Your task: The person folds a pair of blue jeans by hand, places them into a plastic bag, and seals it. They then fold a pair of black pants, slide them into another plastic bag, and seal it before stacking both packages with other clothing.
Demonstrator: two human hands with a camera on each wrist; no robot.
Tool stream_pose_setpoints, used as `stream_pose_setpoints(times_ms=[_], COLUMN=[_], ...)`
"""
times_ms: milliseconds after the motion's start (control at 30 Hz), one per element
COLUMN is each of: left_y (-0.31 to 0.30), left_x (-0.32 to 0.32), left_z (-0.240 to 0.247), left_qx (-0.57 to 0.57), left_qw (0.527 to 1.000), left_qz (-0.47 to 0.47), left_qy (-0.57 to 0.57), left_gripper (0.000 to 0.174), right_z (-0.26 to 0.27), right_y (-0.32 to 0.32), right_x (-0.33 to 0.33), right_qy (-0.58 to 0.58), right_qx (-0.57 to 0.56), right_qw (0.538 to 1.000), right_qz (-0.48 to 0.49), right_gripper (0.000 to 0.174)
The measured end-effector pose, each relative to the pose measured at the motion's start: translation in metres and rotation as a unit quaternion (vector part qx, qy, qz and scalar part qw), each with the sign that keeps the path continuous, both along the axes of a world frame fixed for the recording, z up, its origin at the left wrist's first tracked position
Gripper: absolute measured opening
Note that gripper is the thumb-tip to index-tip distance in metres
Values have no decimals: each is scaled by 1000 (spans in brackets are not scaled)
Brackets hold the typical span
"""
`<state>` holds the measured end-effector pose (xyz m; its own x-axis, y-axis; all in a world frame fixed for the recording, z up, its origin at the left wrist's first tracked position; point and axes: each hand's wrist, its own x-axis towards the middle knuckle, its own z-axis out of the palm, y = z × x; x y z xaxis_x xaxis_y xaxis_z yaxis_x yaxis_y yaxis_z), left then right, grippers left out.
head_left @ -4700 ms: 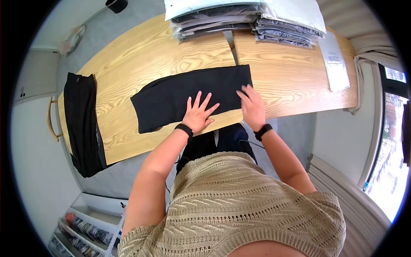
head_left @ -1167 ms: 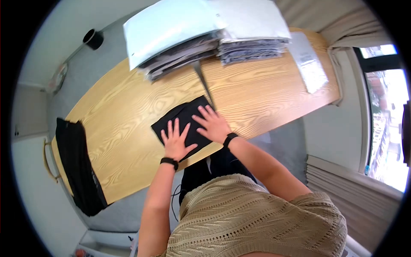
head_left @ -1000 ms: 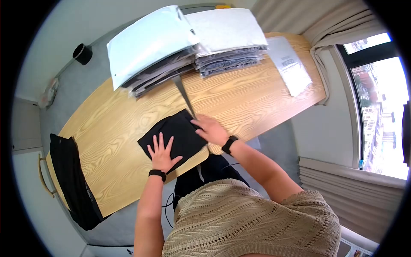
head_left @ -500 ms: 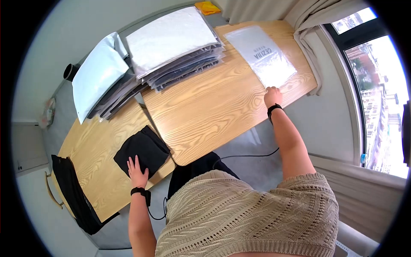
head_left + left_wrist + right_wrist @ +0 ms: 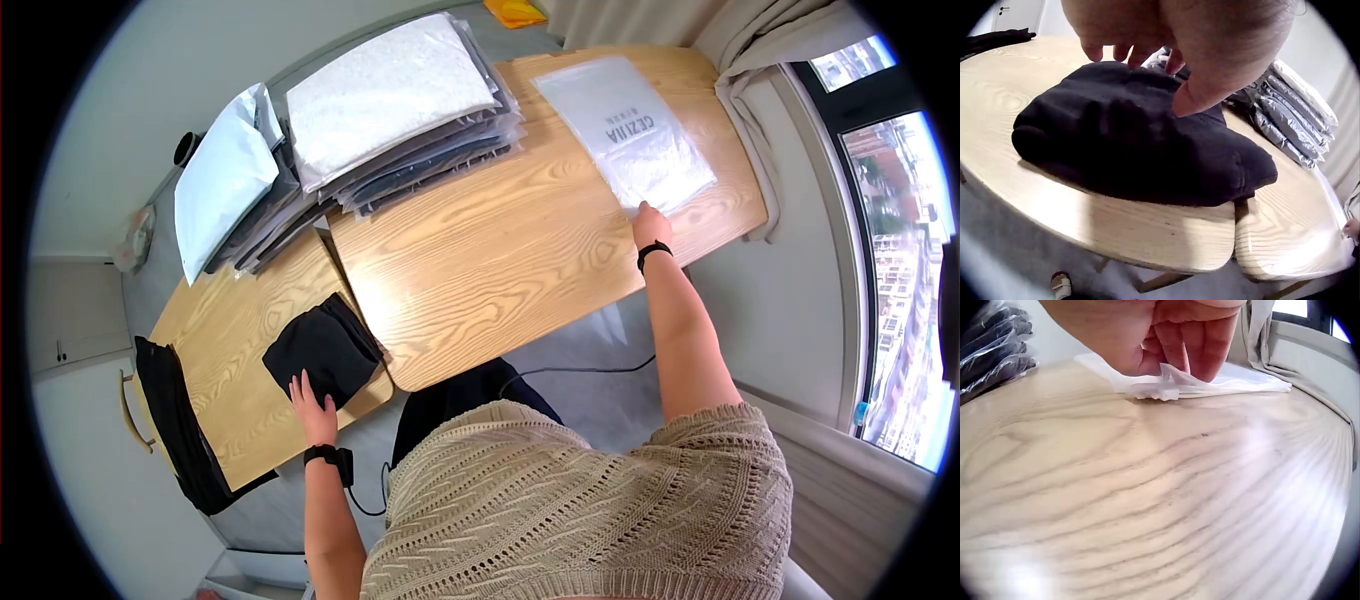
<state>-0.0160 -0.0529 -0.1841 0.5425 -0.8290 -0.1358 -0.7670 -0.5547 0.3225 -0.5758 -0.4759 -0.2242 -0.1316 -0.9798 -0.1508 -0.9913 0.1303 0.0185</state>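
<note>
A folded black garment (image 5: pixel 325 345) lies as a compact bundle near the table's front edge, beside the gap between the two tabletops. My left hand (image 5: pixel 312 408) rests on its near left side with the fingers extended. Close up in the left wrist view, that hand (image 5: pixel 1204 44) is over the thick dark folds (image 5: pixel 1141 144). Far to the right, my right hand (image 5: pixel 651 227) pinches the near edge of a flat clear plastic bag (image 5: pixel 630 130) with printed lettering. The right wrist view has the bag's edge (image 5: pixel 1169 392) bunched up between thumb and fingers of the right hand (image 5: pixel 1166 337).
Two stacks of bagged clothes stand at the back, one topped by a pale blue package (image 5: pixel 225 175), the other by a white package (image 5: pixel 385 100). Another black garment (image 5: pixel 180 425) hangs over the table's left end. A curtain (image 5: pixel 745 110) and window flank the right.
The long black garment has been folded into a smaller bundle. My right hand has left it and moved right to the plastic bag, now pinching its edge; the left hand stays on the garment.
</note>
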Motion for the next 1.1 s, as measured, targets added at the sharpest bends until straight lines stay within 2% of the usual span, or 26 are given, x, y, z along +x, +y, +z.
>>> stream_pose_setpoints(times_ms=[167,233,300,333,400,500,533,567,600,633,700,767,833,900,933,967,1000,1067,1100], left_y=[-29,-59,-96,-111,-140,-180,-191,-202,-208,-216,-226,-221,-215,-205,-199,-194,-186,-166,-156], left_x=[-26,-48,-79,-92,-118,-157,-170,-180,-194,-197,-202,-211,-213,-205,-199,-190,-179,-142,-123], left_z=[25,53,82,85,85,72,67,60,65,52,8,-16,-18,-8,7,19,21,38,51], left_qx=[-77,-97,-120,-123,-121,-128,-122,-87,-103,-100,-45,-41,-38,-52,-70,-90,-133,-162,-193], left_qw=[996,990,976,969,950,900,892,857,833,834,851,863,880,882,888,893,892,892,882], left_qz=[-24,-102,-177,-206,-263,-336,-343,-305,-264,-257,-331,-293,-248,-248,-245,-244,-228,-195,-174], left_qy=[27,21,40,56,120,245,269,407,476,478,405,408,403,398,383,368,366,375,393], left_gripper=[65,61,57,56,52,46,43,44,40,40,37,34,31,35,39,42,44,45,47], right_z=[14,45,45,49,68,54,59,69,70,71,78,83,79,76,71,75,77,81,78], right_y=[-14,-2,14,25,64,122,144,165,184,198,220,235,247,246,247,241,236,223,216], right_x=[5,24,39,47,76,98,107,115,123,128,137,143,150,151,149,152,152,156,161], right_qy=[-13,-144,-252,-313,-381,-443,-484,-492,-523,-523,-546,-537,-504,-541,-544,-584,-559,-530,-522], right_qx=[12,-85,-250,-221,-144,-57,-32,50,74,82,110,122,147,176,153,171,140,182,131], right_qw=[999,986,923,906,895,857,829,830,808,807,752,744,750,713,729,724,766,818,828], right_qz=[-44,26,149,181,185,255,279,258,263,263,354,379,403,411,386,324,284,129,156], right_gripper=[18,19,10,11,11,13,12,9,9,9,8,7,7,10,11,15,20,23,23])
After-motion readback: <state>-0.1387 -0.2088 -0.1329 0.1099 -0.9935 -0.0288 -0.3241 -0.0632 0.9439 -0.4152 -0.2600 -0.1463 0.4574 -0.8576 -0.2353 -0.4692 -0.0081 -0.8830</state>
